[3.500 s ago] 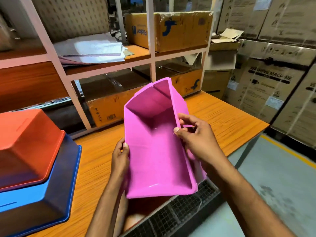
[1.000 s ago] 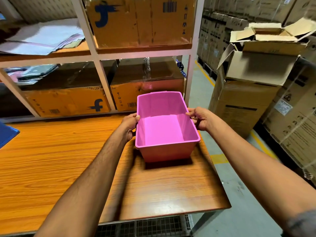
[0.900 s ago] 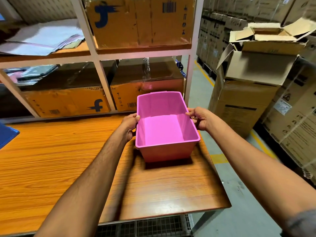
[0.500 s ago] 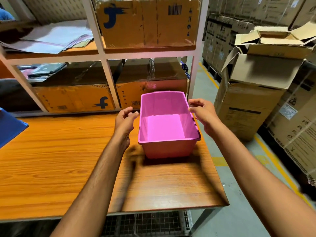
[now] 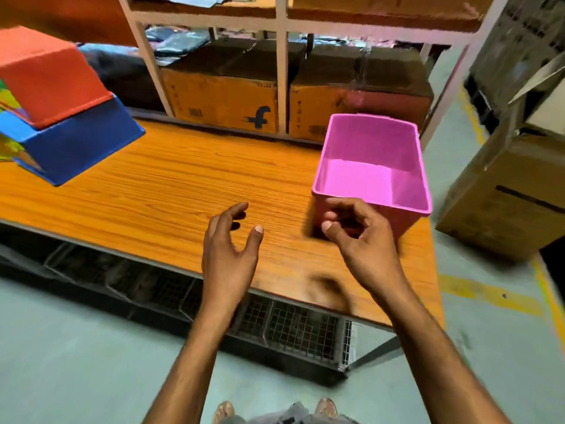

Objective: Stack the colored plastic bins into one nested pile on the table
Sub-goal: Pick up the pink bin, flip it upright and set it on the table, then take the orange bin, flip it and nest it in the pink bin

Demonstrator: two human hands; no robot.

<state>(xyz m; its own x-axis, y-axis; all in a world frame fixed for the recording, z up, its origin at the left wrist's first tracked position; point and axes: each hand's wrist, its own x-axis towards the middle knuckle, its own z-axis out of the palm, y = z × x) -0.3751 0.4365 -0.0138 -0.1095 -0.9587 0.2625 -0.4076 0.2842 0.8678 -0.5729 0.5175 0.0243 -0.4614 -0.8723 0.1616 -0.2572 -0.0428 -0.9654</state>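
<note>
Three bins show on the wooden worktop (image 5: 171, 191): one pink bin (image 5: 371, 166) standing upright and open at the right end, and at the far left a red bin (image 5: 50, 75) turned upside down over a blue bin (image 5: 76, 142). Both hands hover empty near the front edge, the left hand (image 5: 227, 249) with fingers spread apart, the right hand (image 5: 360, 240) loosely curled just before the pink bin. Two cardboard boxes (image 5: 223, 99) sit on the shelf behind, one printed with a dark "f" logo.
</note>
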